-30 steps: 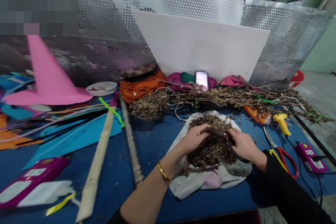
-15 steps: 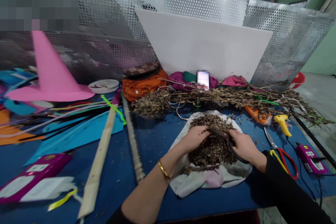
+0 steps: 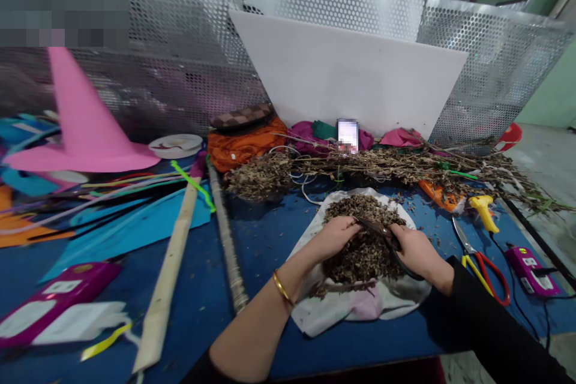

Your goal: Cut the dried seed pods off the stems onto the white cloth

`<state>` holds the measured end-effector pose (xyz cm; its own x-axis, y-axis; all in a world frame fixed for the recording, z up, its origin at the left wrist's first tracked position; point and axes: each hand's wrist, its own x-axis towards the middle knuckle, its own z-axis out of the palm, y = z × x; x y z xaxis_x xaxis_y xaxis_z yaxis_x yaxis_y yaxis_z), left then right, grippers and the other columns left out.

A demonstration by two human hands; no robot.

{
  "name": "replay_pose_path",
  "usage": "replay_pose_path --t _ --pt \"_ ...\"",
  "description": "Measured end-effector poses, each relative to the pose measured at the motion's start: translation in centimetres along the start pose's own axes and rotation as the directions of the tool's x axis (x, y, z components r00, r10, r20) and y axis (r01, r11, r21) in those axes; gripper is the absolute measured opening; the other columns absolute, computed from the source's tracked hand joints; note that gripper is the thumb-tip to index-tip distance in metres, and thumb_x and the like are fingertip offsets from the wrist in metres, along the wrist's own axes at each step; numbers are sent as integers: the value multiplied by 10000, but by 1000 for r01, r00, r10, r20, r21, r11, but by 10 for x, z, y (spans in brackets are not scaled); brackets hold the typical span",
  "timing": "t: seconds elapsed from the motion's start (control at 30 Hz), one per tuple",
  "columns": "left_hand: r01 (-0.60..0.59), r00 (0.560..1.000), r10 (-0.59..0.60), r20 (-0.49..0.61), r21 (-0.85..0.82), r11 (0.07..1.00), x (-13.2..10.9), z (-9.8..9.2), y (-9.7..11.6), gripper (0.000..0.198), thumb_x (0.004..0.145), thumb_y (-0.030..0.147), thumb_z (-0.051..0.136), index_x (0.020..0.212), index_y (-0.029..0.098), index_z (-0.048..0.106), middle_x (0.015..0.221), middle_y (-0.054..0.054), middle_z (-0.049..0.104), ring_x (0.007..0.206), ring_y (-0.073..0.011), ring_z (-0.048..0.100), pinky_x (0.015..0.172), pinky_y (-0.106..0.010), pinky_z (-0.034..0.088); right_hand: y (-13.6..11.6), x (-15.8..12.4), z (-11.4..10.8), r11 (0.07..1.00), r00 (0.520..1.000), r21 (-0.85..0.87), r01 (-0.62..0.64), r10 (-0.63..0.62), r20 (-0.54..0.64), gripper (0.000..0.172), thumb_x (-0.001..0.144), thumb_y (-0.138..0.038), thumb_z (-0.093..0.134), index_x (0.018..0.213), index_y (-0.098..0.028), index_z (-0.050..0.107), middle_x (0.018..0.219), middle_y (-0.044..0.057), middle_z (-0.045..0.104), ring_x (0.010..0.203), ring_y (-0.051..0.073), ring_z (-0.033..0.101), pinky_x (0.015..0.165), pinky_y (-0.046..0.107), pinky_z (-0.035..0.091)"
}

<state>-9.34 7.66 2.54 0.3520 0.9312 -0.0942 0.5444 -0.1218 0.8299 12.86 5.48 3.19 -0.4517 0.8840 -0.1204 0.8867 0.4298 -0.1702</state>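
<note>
Over a heap of dried brown plant bits (image 3: 360, 261), my right hand (image 3: 416, 252) grips dark-handled scissors (image 3: 375, 227) whose blades point left. My left hand (image 3: 337, 236) is closed near the blade tips, its fingertips pinching what look like dried plant pieces, mostly hidden by the hand. The heap lies on a crumpled white cloth (image 3: 321, 323) with a pinkish patch at its front. Behind it, a long bundle of dried stalks (image 3: 382, 165) stretches across the table.
Right of the cloth lie red-and-yellow-handled scissors (image 3: 483, 270), a yellow glue gun (image 3: 483, 211) and a purple power box (image 3: 533, 270) with cables. Leftward are a wrapped stick (image 3: 227, 240), a wooden slat (image 3: 171, 276) and a pink pointed hat (image 3: 85, 126). A lit phone (image 3: 348, 135) stands before a white board (image 3: 351, 72).
Both hands stay over the heap with nearly the same hold. The scissors and the fingers have shifted only slightly; the whole view has drifted a little.
</note>
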Motion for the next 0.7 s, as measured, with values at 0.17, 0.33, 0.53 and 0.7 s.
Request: replay_pose_path --t 0.17,0.33,0.53,0.7 --pt "-16 999 17 52 -28 999 0 4 4 332 799 396 420 605 155 540 592 -5 526 596 -147 427 589 -257 348 -2 -1 -3 1000 1000 -28 -2 1 -10 292 845 -253 443 1129 -187 441 1055 94 570 864 185 562 699 259 339" --pt "0 1000 0 31 -13 1000 1 4 1 378 805 438 405 612 149 554 586 -13 527 608 -159 449 590 -264 344 -1 1 2 1000 1000 -30 1 -1 21 254 842 -238 434 1090 -190 454 1011 86 591 836 182 566 676 257 330" --pt "-3 998 5 58 -28 1000 1 4 -2 351 791 419 414 601 153 542 573 -6 506 599 -151 434 586 -259 335 1 1 4 999 1000 -50 11 -11 -1 265 854 -258 415 1109 -198 455 994 76 592 837 183 573 674 257 337" --pt "-4 998 6 69 -31 1000 -1 4 4 315 786 393 424 578 171 507 570 5 496 582 -144 412 582 -261 324 -1 2 5 998 1000 -69 0 -2 -26 360 831 -277 455 1177 -189 413 1062 99 567 838 194 573 677 269 356"
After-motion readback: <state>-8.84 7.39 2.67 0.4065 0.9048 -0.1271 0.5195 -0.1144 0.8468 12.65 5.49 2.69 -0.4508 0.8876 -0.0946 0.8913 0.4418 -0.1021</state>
